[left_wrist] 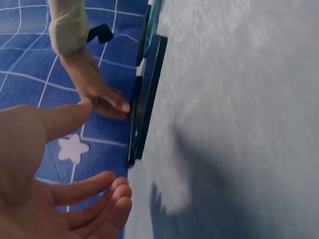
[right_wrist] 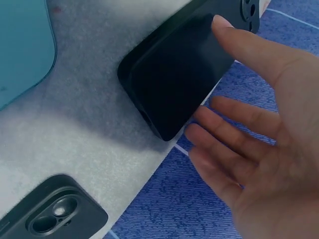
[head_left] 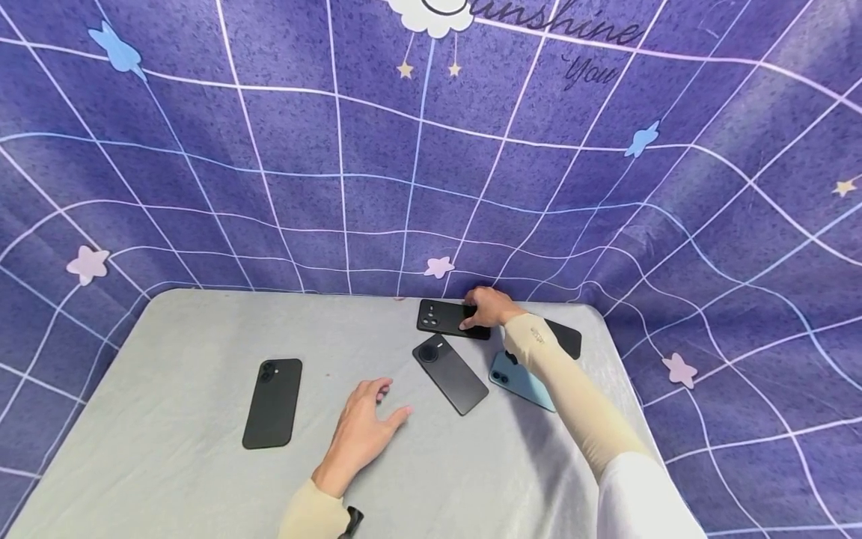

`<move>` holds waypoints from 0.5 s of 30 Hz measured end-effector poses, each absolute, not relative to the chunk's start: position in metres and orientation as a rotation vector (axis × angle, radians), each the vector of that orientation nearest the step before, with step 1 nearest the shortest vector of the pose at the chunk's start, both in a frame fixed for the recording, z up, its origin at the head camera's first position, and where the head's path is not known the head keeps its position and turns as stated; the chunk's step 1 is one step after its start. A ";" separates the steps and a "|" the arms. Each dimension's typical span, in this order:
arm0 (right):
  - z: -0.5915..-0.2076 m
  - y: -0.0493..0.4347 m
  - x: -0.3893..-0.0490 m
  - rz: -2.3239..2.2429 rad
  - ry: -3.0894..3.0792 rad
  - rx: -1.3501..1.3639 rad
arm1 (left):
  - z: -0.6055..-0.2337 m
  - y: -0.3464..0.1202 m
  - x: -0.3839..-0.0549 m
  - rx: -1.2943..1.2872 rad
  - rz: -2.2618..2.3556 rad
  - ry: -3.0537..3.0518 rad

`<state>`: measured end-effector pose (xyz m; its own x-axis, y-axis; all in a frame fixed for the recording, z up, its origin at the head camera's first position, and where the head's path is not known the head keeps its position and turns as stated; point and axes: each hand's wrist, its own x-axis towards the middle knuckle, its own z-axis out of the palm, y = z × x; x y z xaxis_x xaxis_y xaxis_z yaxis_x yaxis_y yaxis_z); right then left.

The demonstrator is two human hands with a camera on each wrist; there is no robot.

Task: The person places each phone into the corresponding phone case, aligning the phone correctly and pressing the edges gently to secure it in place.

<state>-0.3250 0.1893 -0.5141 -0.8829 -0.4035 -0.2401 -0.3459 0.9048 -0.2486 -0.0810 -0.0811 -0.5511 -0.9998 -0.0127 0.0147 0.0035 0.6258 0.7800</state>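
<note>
My right hand (head_left: 494, 308) reaches to the table's back edge, over a black phone (head_left: 444, 318) lying camera side up. In the right wrist view the thumb extends over the phone's back (right_wrist: 174, 74), and the loosely bent fingers are right at its far long edge. Just in front lies a dark grey phone (head_left: 453, 376) with a round camera. My left hand (head_left: 364, 425) hovers near the middle of the table, thumb and fingers apart, holding nothing. Far left of it is another black phone (head_left: 271, 404) with its camera side up.
A light blue phone (head_left: 528, 388) lies partly under the right forearm. Another dark phone (head_left: 567, 340) near the back right corner is half hidden by the sleeve. A pale grey cloth covers the table (head_left: 168, 419). Behind it hangs a purple grid-patterned curtain (head_left: 377, 202).
</note>
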 end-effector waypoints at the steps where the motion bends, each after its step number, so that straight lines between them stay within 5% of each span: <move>1: -0.515 0.189 -0.326 -0.280 2.778 -0.559 | -0.552 -0.077 -0.084 0.014 -1.354 -2.811; 15: -0.520 0.186 -0.331 -0.254 2.751 -0.557 | -0.563 -0.035 -0.126 0.164 -1.183 -2.833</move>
<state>-0.3310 0.1863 -0.5198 -0.8720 -0.4047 -0.2754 -0.3475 0.9080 -0.2340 -0.1262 -0.0351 -0.5630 -0.9921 -0.1239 0.0210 -0.0721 0.6984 0.7121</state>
